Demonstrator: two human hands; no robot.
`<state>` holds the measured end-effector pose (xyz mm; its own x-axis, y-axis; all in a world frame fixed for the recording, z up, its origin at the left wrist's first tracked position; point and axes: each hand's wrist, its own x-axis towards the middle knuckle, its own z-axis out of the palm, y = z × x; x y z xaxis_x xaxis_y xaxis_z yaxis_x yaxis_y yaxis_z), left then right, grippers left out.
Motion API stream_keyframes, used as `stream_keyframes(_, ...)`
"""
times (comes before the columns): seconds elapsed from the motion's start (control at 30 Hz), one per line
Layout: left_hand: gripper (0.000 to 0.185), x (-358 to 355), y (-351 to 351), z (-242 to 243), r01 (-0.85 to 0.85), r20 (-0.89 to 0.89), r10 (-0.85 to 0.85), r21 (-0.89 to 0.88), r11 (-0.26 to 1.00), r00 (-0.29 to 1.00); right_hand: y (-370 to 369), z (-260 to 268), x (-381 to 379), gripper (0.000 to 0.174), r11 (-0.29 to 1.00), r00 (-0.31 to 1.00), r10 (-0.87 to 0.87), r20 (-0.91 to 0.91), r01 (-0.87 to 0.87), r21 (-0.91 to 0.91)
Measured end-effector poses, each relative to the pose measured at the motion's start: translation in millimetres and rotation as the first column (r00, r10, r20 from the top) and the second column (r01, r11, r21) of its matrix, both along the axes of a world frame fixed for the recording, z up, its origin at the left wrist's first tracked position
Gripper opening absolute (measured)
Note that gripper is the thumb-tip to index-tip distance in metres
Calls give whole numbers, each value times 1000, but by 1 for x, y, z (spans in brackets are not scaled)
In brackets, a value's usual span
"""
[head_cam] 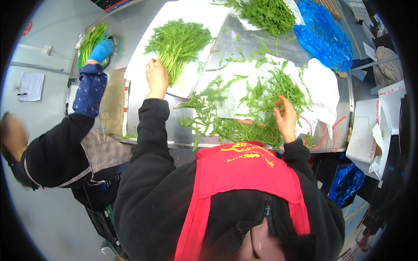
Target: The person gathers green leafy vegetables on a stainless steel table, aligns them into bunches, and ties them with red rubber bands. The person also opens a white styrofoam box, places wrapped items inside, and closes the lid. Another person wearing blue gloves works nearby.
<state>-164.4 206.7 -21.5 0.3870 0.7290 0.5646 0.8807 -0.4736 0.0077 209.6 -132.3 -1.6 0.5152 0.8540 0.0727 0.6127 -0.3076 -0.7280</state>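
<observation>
On the left, a bunch of feathery leafy greens (179, 42), like garland chrysanthemum, lies on a white board (140, 60) with its stems towards me. My left hand (157, 76) is beside the lower stems, its fingertips at their edge and no clear grip. Loose sprigs (261, 98) spread over white sheets (321, 88) on the metal table (225, 49) before me. Over the right part of these sprigs is my right hand (286, 118), with thumb and fingers apart. It holds nothing that I can make out. More sprigs lie along the table's near edge, partly hidden by my red apron (248, 169).
At left, a co-worker's blue-gloved hand (101, 50) is at another bunch of greens (91, 39). A brown mat (112, 101) lies nearby. A larger pile of greens (267, 14) and a blue plastic bag (323, 36) occupy the far right. White boxes (365, 130) stand right.
</observation>
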Motion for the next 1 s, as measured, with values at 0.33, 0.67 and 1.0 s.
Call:
stream_keyframes(0.33,23,101,-119,-8,341,431,-80,-572,746,899,-25,-9,-14,14,998,1000,-19,18,18,56)
stream_keyframes(0.67,24,187,-191,3,688,526,-443,-539,486,726,-110,11,24,40,917,928,-355,112,322,237)
stream_keyframes(1.0,26,251,-185,41,770,562,-532,-529,356,633,-287,150,263,62,467,-24,-769,639,662,586)
